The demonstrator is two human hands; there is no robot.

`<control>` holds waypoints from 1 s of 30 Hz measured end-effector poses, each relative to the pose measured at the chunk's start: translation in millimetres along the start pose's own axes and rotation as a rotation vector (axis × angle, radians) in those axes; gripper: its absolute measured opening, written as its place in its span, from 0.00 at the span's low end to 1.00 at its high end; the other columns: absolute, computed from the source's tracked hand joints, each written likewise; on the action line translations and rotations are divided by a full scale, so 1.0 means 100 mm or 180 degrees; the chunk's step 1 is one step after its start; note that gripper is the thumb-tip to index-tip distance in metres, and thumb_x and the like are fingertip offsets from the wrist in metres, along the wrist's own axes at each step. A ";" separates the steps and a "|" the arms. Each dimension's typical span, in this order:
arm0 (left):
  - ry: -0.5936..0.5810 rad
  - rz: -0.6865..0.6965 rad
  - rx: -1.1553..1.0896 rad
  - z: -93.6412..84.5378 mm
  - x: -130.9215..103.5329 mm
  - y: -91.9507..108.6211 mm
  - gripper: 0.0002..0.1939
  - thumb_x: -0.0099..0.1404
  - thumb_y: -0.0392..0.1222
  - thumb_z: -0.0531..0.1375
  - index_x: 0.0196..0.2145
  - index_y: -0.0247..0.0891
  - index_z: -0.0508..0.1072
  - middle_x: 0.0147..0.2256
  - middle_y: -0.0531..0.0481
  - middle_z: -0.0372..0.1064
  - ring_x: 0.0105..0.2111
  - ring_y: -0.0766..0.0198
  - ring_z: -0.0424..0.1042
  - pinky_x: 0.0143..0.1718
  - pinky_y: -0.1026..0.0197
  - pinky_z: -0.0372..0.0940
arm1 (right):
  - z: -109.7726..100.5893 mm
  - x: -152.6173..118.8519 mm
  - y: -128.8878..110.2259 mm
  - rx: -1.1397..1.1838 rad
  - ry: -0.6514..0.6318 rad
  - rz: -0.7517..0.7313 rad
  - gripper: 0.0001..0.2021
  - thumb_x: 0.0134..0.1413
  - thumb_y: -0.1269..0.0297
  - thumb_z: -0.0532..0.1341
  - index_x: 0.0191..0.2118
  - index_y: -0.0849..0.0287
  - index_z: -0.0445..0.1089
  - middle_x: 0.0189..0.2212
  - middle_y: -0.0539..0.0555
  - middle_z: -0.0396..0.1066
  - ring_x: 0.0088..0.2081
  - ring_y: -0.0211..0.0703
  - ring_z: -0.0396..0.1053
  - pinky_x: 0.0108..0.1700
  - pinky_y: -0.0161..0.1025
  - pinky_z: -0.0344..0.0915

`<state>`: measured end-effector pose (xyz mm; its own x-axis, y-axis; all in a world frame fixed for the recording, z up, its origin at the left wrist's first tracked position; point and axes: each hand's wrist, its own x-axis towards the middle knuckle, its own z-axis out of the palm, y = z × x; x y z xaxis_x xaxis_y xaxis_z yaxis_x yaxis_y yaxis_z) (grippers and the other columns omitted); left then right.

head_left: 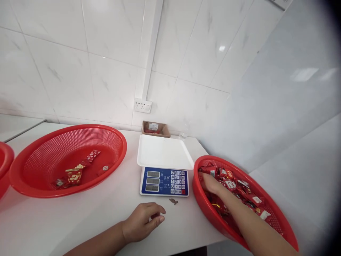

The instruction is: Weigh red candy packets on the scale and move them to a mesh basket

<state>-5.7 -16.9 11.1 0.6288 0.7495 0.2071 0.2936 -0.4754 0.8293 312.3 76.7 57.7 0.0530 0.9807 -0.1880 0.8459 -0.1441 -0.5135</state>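
My left hand [145, 221] hovers or rests over the white table in front of the scale, holding nothing. Its fingers are loosely bent, with a gap between thumb and forefinger. My right hand [211, 182] reaches into the right red plastic basket [197, 190], among many small red-wrapped packets [231, 185]; its fingers are hidden, so any hold does not show. Between the hands stands a digital scale [164, 182] with a blue keypad panel and a bare white weighing tray [163, 152]. A small brown scrap [173, 201] lies just in front of the scale.
At left, a large red basket [112, 137] holds several packets [74, 176]; another red basket [5, 156] is cut off beside it. Behind the scale are a cardboard box [163, 131] and a clear plastic item [184, 133]. A tiled wall with a socket [143, 105] bounds the table.
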 end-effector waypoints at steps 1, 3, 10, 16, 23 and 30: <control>0.0016 -0.0013 0.0001 0.00 0.01 0.00 0.14 0.66 0.47 0.49 0.42 0.40 0.70 0.36 0.49 0.72 0.34 0.64 0.70 0.34 0.67 0.64 | -0.08 -0.02 0.01 0.0051 0.0059 0.0003 0.05 0.39 0.71 0.57 0.27 0.59 0.68 0.26 0.53 0.73 0.32 0.46 0.70 0.39 0.42 0.65; 0.0034 -0.0032 -0.0006 0.00 0.02 -0.01 0.14 0.66 0.47 0.49 0.42 0.40 0.71 0.36 0.49 0.72 0.34 0.64 0.70 0.34 0.67 0.64 | -0.25 -0.05 0.05 0.0162 0.0212 0.0004 0.06 0.41 0.70 0.55 0.30 0.58 0.67 0.29 0.52 0.73 0.34 0.44 0.70 0.40 0.40 0.65; -0.0022 -0.0042 0.0014 -0.02 0.03 0.03 0.15 0.66 0.46 0.48 0.39 0.40 0.71 0.35 0.49 0.72 0.33 0.64 0.70 0.35 0.67 0.64 | -0.55 -0.14 0.01 0.1808 0.0791 0.0504 0.08 0.45 0.58 0.59 0.33 0.54 0.65 0.33 0.52 0.73 0.37 0.43 0.71 0.38 0.38 0.68; 0.0062 -0.0046 0.0010 0.00 0.01 0.03 0.14 0.66 0.45 0.49 0.39 0.39 0.72 0.36 0.49 0.72 0.33 0.65 0.70 0.35 0.68 0.64 | -0.43 -0.01 -0.61 0.2092 0.0392 0.0402 0.10 0.44 0.58 0.60 0.35 0.53 0.64 0.28 0.50 0.72 0.29 0.41 0.71 0.28 0.36 0.67; 0.0131 0.0012 0.0127 0.00 0.00 -0.01 0.14 0.65 0.45 0.50 0.40 0.39 0.72 0.34 0.48 0.72 0.31 0.65 0.70 0.34 0.68 0.64 | -0.20 0.31 -1.14 0.1471 0.0079 0.0012 0.22 0.46 0.57 0.59 0.48 0.56 0.62 0.37 0.54 0.70 0.28 0.35 0.67 0.25 0.32 0.62; 0.0163 0.0076 0.0147 -0.01 0.01 0.01 0.14 0.64 0.44 0.51 0.40 0.38 0.73 0.33 0.48 0.73 0.31 0.65 0.70 0.34 0.68 0.64 | -0.11 0.46 -1.08 0.1364 0.0244 0.0215 0.21 0.50 0.57 0.56 0.48 0.62 0.62 0.37 0.59 0.69 0.31 0.39 0.68 0.29 0.34 0.66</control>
<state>-5.2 -16.2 12.2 0.5986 0.7598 0.2537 0.3127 -0.5132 0.7993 229.3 138.4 114.0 0.1535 0.9719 -0.1787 0.5436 -0.2341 -0.8060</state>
